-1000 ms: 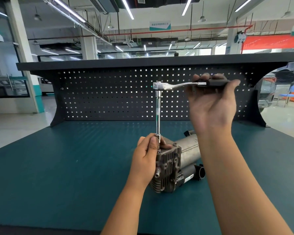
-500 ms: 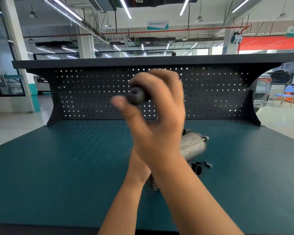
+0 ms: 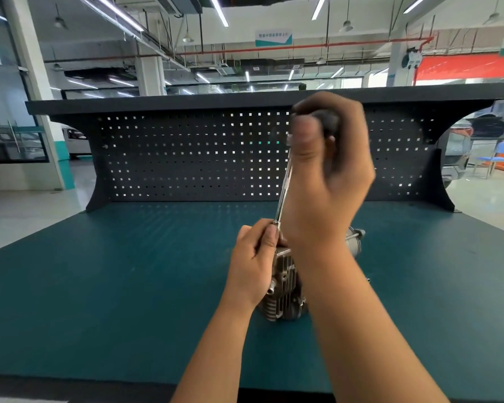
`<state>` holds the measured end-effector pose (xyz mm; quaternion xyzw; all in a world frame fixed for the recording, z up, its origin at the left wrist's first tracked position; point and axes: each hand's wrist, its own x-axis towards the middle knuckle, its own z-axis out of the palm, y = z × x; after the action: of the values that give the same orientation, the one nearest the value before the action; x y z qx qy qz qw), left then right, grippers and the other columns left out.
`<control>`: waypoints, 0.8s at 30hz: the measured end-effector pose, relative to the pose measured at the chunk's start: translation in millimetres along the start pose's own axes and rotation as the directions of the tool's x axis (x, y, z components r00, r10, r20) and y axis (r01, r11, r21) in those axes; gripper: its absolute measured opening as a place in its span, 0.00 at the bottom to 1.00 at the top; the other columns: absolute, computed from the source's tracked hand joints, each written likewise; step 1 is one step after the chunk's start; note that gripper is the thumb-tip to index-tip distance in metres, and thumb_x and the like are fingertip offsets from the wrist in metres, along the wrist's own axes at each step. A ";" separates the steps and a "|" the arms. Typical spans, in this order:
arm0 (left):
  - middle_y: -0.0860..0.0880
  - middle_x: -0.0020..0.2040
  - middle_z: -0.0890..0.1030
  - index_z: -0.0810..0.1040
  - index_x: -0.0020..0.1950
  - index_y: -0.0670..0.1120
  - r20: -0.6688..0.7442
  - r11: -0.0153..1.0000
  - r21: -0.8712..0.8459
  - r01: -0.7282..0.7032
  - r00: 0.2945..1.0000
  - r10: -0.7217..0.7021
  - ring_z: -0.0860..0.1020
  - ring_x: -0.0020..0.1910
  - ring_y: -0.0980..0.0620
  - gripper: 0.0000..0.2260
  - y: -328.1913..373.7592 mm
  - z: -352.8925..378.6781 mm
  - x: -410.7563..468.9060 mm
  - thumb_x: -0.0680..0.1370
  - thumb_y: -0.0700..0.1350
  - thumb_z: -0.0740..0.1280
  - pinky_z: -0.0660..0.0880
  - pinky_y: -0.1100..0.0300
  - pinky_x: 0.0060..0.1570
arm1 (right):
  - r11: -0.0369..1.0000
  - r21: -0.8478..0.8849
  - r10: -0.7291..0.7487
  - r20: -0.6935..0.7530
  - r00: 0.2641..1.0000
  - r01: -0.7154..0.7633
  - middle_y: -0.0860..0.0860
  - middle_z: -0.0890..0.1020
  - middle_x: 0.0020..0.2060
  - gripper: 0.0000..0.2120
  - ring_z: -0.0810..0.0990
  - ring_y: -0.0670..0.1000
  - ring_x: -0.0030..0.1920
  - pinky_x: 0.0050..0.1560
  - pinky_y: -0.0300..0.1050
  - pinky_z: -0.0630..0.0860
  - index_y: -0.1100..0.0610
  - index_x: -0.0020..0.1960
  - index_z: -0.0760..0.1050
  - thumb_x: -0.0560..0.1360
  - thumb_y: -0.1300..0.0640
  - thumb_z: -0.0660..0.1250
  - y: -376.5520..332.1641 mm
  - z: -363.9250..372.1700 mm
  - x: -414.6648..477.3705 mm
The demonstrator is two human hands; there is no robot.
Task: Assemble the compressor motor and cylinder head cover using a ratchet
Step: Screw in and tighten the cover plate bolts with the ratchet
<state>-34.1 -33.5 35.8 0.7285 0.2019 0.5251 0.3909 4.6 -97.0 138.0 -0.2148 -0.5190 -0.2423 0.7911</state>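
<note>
The grey metal compressor (image 3: 284, 289) lies on the green bench mat, its finned cylinder head cover facing me. Its motor can (image 3: 354, 241) shows behind my right forearm. A ratchet with a long chrome extension bar (image 3: 284, 187) stands almost upright on the top of the cover. My right hand (image 3: 329, 170) is closed around the ratchet's black handle, which points toward me and is blurred. My left hand (image 3: 256, 257) pinches the bottom of the extension where it meets the cover. The socket and bolt are hidden by my fingers.
A dark perforated back panel (image 3: 201, 155) with a shelf on top closes the far side of the bench. Green mat (image 3: 114, 286) stretches to both sides of the compressor. A small loose part (image 3: 368, 280) peeks out right of my forearm.
My right hand swung the ratchet handle from pointing right, round toward me and left, then back to just right of the extension. My left hand stayed at the bar's base.
</note>
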 end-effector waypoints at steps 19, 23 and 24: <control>0.62 0.39 0.81 0.75 0.40 0.65 -0.029 0.997 -0.003 -0.073 0.997 0.073 0.76 0.51 0.52 0.13 -7.9 2.0 3.5 0.78 0.58 0.54 0.70 0.66 0.54 | 0.117 0.869 0.838 0.174 0.517 -0.481 0.54 0.76 0.31 0.26 0.77 0.53 0.31 0.39 0.44 0.78 0.58 0.39 0.68 0.82 0.41 0.44 86.0 -48.3 36.3; 0.59 0.38 0.81 0.75 0.38 0.61 -0.012 0.995 -0.085 -0.041 0.999 0.041 0.77 0.53 0.41 0.14 -5.6 0.7 4.8 0.75 0.63 0.54 0.71 0.42 0.58 | 0.337 0.832 0.731 0.063 0.679 -0.441 0.55 0.75 0.31 0.27 0.76 0.54 0.34 0.41 0.45 0.75 0.59 0.40 0.68 0.82 0.42 0.42 67.1 -46.6 33.3; 0.57 0.38 0.81 0.76 0.37 0.61 -0.008 0.993 -0.110 -0.031 0.999 0.031 0.77 0.53 0.39 0.15 -5.8 -0.2 5.0 0.75 0.64 0.54 0.70 0.39 0.59 | 0.406 0.810 0.686 0.036 0.727 -0.423 0.55 0.75 0.32 0.27 0.76 0.54 0.34 0.42 0.46 0.75 0.59 0.41 0.68 0.82 0.43 0.41 60.1 -45.9 31.4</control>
<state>-31.8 -26.4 34.4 0.7072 0.1625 0.5437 0.4217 84.7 -81.7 144.8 0.0247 -0.3384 0.2560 0.9052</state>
